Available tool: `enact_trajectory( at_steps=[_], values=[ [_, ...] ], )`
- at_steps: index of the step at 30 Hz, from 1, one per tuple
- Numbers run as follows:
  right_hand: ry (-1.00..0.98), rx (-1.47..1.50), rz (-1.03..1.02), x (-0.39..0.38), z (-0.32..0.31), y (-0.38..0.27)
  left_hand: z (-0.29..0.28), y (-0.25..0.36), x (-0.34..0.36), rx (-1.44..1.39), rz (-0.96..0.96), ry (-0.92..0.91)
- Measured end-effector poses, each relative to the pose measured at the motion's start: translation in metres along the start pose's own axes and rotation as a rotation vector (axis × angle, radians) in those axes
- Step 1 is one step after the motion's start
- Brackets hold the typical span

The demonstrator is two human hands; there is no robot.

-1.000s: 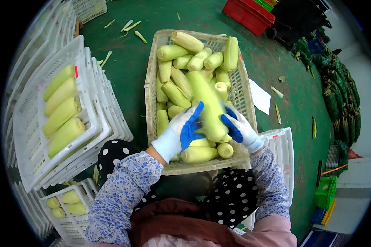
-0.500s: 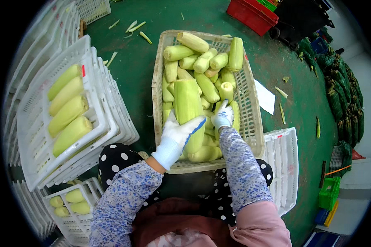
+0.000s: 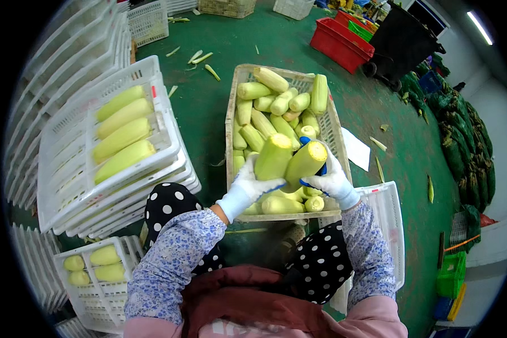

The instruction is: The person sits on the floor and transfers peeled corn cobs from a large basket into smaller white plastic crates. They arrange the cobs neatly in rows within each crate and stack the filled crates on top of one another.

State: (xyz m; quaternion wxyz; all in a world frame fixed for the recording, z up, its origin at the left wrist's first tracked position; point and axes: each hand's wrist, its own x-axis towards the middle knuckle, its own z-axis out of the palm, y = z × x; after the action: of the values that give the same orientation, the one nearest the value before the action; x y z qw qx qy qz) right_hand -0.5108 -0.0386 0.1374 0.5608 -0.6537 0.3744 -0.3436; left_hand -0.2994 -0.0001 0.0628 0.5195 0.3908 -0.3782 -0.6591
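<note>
My left hand (image 3: 248, 185), in a white glove with blue fingertips, is closed around an ear of corn (image 3: 273, 158) in pale green husk. In my gloved right hand (image 3: 333, 181) is a second ear of corn (image 3: 306, 164), tilted, its cut yellowish end turned up. Both ears are held side by side above the near part of a worn plastic crate (image 3: 232, 121). Beneath them, more husked corn (image 3: 284, 125) lies heaped in that crate. My hands partly hide the near ears.
To the left, stacked white trays (image 3: 62, 186) carry several corn ears (image 3: 121, 135) in the top one. Another divided white tray (image 3: 98, 296) sits lower left. White trays (image 3: 386, 225) and paper (image 3: 355, 149) lie right of the crate. A red bin (image 3: 341, 45) stands farther back.
My right hand has drawn an ear up from the crate and brought it beside the left one. The left hand's ear has tilted, showing its cut end. The view has shifted, revealing more background.
</note>
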Motion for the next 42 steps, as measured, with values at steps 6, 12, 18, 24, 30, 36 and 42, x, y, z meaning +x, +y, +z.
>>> enact_trajectory(
  at_steps=[6,12,18,24,30,36,42],
  values=[
    [0.035,0.129,-0.149,-0.015,0.024,-0.018,0.001,0.038,-0.036,0.211,0.106,-0.066],
    [0.060,0.434,-0.053,0.010,0.075,-0.048,-0.024,0.092,-0.091,-0.537,-0.157,-0.162],
    [-0.030,-0.004,-0.395,0.039,0.192,-0.072,-0.055,0.116,-0.175,-0.626,0.344,-0.033],
    [-0.264,-0.078,-0.575,0.031,0.326,-0.110,-0.104,0.119,-0.287,-0.323,0.552,0.093],
    [-0.380,-0.590,-0.969,0.020,0.423,-0.081,-0.155,0.071,-0.379,-0.602,0.682,0.348],
    [-0.359,-0.352,-0.740,0.060,0.374,-0.084,-0.276,0.055,-0.512,0.413,0.069,1.096],
    [-0.087,-0.401,-0.458,0.112,0.206,-0.050,-0.372,0.085,-0.608,2.040,-1.001,0.482]
  ],
)
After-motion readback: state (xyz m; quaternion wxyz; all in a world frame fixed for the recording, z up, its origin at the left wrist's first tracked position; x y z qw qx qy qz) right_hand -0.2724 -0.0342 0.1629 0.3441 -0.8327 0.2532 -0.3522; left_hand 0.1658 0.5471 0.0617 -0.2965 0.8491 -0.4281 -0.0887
